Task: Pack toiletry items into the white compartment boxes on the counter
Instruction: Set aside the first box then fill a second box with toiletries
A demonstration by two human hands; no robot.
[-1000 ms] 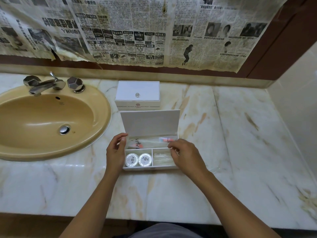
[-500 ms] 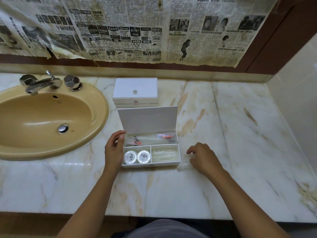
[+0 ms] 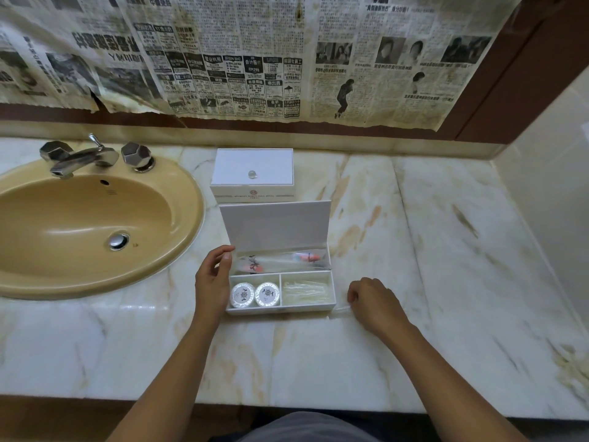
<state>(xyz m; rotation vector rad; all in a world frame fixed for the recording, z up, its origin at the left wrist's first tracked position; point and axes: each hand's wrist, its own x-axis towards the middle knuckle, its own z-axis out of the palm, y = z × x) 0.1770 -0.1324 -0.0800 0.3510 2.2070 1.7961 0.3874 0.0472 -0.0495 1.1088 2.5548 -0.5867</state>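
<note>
Your right hand [image 3: 376,303] curls onto a clear packet [image 3: 340,309] on the counter [image 3: 446,282] right of the open box [image 3: 280,309] at centre frame; pinch it firmly while your relaxed left hand [image 3: 212,282] steadies the box.

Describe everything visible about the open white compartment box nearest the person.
The open white compartment box sits on the marble counter, in front of a closed white box. It looks like glossy plastic. Its hinged lid stands upright at the back. A long rear compartment holds clear wrapped items with orange parts; front left holds two round wrapped soaps; front right holds pale clear packets. The left hand rests against its left side.
</note>
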